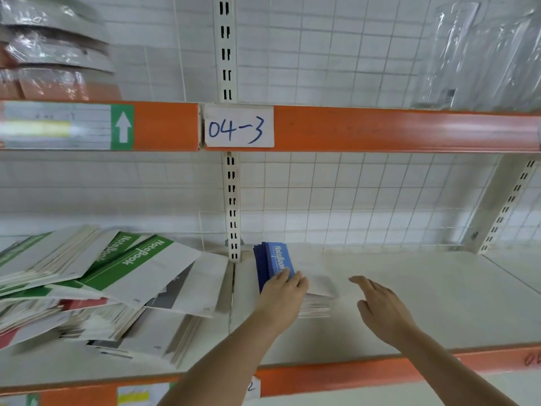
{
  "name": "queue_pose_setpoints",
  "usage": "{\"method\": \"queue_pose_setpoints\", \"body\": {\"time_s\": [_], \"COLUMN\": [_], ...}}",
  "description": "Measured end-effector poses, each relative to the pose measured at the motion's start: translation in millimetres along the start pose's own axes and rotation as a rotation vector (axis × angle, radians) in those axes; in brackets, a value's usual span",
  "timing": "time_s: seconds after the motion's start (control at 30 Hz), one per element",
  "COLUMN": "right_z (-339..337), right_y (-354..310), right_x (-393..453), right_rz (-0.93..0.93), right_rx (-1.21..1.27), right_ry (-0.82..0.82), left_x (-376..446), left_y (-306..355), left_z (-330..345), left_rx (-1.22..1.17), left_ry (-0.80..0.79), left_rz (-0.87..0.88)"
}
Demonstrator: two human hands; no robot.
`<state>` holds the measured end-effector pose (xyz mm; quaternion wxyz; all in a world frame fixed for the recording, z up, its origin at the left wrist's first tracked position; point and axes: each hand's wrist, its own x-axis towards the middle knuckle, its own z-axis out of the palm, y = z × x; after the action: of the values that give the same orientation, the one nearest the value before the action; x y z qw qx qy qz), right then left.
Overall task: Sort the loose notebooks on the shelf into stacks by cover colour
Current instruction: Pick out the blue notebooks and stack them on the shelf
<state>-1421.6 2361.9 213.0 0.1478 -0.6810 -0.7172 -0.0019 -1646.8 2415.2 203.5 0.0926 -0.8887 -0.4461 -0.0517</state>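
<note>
Now left hand point(282, 291) presses blue notebook stack point(273, 263) at frame centre; right hand point(380, 306) hovers released, holding nothing — square edges before letting go.

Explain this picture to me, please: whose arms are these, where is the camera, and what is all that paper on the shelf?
No machine here: a person wears a camera on the head, so you look forward and down along both bare arms. They reach onto a white shelf with orange edges. The left hand rests on a stack of blue notebooks; whether its fingers curl round them cannot be seen. The right hand hovers open beside it, holding nothing. To the left lies an unsorted heap of notebooks, green covers on top, red and grey showing underneath. A handwritten label reads 04-3.
</note>
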Motion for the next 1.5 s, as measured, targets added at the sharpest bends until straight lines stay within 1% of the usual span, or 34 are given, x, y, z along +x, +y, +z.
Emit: {"method": "queue_pose_setpoints", "body": {"time_s": [0.07,0.13,0.2,0.33,0.47,0.6,0.67,0.83,0.93,1.03,1.1,1.2,1.27,1.37,1.5], "right_z": [-3,-6,-8,-16,-20,-13,-5,5,7,11,17,26,27,39,76], "right_y": [1,0,-4,-20,-48,-95,-128,-238,-306,-370,-414,-479,-524,-586,-664], "right_x": [-3,-4,-4,-3,3,14,22,35,42,52,57,64,63,68,81], "right_rz": [0.006,0.005,-0.001,-0.008,-0.053,-0.125,-0.185,-0.365,-0.429,-0.487,-0.53,-0.623,-0.661,-0.72,-0.811], "right_rx": [-0.009,-0.014,-0.014,-0.031,-0.058,-0.061,-0.059,-0.086,-0.056,-0.068,0.008,0.029,0.034,0.011,-0.097], "right_ry": [0.004,0.003,0.005,0.026,0.037,0.04,0.04,0.098,0.096,0.151,0.155,0.174,0.15,0.043,-0.055], "left_x": [-1,0,1,-7,-36,-87,-119,-210,-262,-307,-334,-372,-394,-422,-458], "left_y": [5,6,6,-1,-25,-75,-113,-216,-271,-322,-352,-396,-425,-460,-503], "left_z": [2,1,-3,-4,-8,-33,-47,-74,-86,-96,-102,-104,-99,-91,-70], "left_rx": [-0.026,-0.062,-0.074,-0.08,-0.032,-0.042,-0.041,0.069,0.124,0.169,0.184,0.187,0.2,0.203,0.161], "left_ry": [-0.043,-0.045,-0.069,-0.077,0.033,0.224,0.26,0.258,0.272,0.288,0.297,0.291,0.26,0.2,0.127], "left_rz": [-0.029,-0.101,-0.134,-0.093,-0.019,0.073,0.047,-0.035,-0.104,-0.169,-0.207,-0.249,-0.29,-0.355,-0.415]}}
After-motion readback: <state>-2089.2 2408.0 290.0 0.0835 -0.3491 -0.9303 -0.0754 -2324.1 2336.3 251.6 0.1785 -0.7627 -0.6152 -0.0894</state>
